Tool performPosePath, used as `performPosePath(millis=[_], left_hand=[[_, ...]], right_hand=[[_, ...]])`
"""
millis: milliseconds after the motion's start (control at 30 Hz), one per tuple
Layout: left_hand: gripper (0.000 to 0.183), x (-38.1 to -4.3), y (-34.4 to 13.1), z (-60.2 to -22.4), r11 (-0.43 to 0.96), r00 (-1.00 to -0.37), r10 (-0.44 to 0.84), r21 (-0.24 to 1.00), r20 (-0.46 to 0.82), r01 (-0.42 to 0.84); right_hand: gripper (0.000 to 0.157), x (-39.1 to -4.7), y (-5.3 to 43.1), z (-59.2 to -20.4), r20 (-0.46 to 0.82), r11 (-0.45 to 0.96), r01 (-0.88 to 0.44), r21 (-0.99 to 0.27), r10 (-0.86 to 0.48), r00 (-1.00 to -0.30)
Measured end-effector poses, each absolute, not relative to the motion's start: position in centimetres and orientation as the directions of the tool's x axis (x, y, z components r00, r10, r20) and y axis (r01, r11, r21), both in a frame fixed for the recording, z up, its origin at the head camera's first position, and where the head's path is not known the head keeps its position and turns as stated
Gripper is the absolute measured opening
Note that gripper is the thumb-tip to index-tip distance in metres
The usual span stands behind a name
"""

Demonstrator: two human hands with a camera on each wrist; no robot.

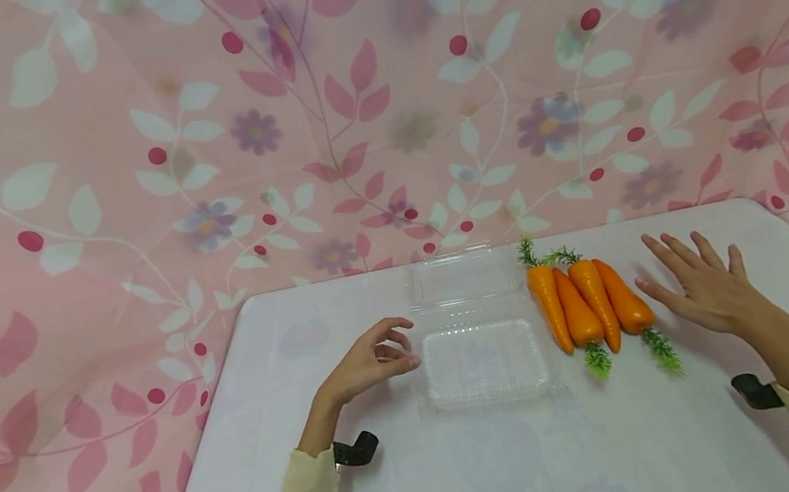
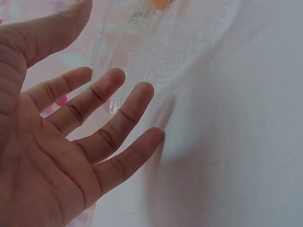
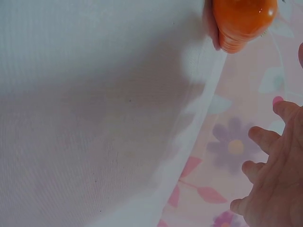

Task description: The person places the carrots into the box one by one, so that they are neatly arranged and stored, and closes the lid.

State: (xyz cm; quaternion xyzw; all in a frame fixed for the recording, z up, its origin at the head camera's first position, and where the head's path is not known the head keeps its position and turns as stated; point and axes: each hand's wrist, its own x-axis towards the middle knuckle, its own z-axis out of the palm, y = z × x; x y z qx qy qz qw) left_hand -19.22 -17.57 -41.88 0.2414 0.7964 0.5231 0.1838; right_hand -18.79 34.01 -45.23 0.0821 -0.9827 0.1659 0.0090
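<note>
A clear plastic clamshell box (image 1: 490, 399) lies with its lid (image 1: 463, 278) folded back on the table. Just left of it is my left hand (image 1: 369, 360), fingers loosely bent and holding nothing; the left wrist view shows the same hand (image 2: 71, 127) with its palm and spread fingers near the box (image 2: 165, 52). Several orange carrots (image 1: 580, 312) with green tops lie side by side right of the box, some pointing the opposite way. Beside the rightmost carrot (image 1: 623, 299), my right hand (image 1: 711, 290) is spread over the table without gripping anything. One carrot (image 3: 244, 21) shows in the right wrist view.
A white cloth covers the table (image 1: 412, 479). Behind it hangs a pink curtain (image 1: 376, 114) with leaves and flowers. Each wrist wears a black camera, one on the left (image 1: 357, 450) and one on the right (image 1: 756, 392).
</note>
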Motion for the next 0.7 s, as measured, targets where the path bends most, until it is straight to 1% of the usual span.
performPosePath(millis=[267, 567, 700], left_hand=[[0.053, -19.23, -17.37, -41.90, 0.314, -0.801, 0.599, 0.924, -0.014, 0.219], [0.054, -19.35, -17.41, -42.05, 0.309, -0.799, 0.601, 0.926, -0.014, 0.216], [0.055, -19.39, -17.33, -42.15, 0.308, -0.800, 0.600, 0.927, -0.015, 0.213]], right_hand=[[0.082, -18.84, 33.99, -45.36, 0.055, 0.928, -0.172, -0.329, -0.163, -0.985], [0.079, -18.87, 33.95, -45.30, 0.101, 0.929, -0.188, -0.318, -0.164, -0.981], [0.079, -18.95, 33.90, -45.02, 0.110, 0.923, -0.188, -0.334, -0.160, -0.981]])
